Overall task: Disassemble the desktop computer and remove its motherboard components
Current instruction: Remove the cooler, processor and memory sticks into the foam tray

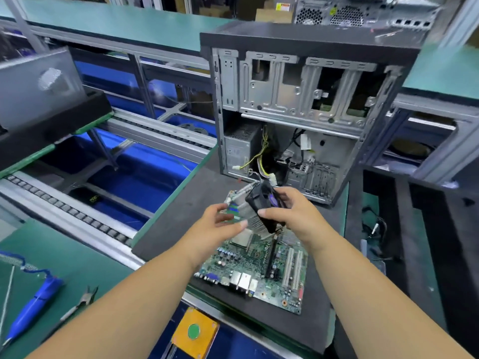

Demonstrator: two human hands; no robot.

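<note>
A green motherboard [259, 270] lies flat on the dark foam mat [197, 203] in front of me. Above it my right hand [290, 213] grips a CPU cooler [259, 211], a black fan on a silver finned heatsink, tilted and lifted off the board. My left hand [220, 224] is beside the heatsink's left face with fingers extended; its thumb and fingertips reach the fins. The open desktop case [298, 104] stands upright behind, with loose cables [261, 156] hanging inside. The CPU socket area under the cooler is partly hidden.
A blue electric screwdriver [31, 304] and pliers [83, 301] lie on the green bench at lower left. A roller conveyor [77, 213] runs on the left over blue bins. An orange button box [194, 331] sits at the near edge. Another case [363, 11] stands behind.
</note>
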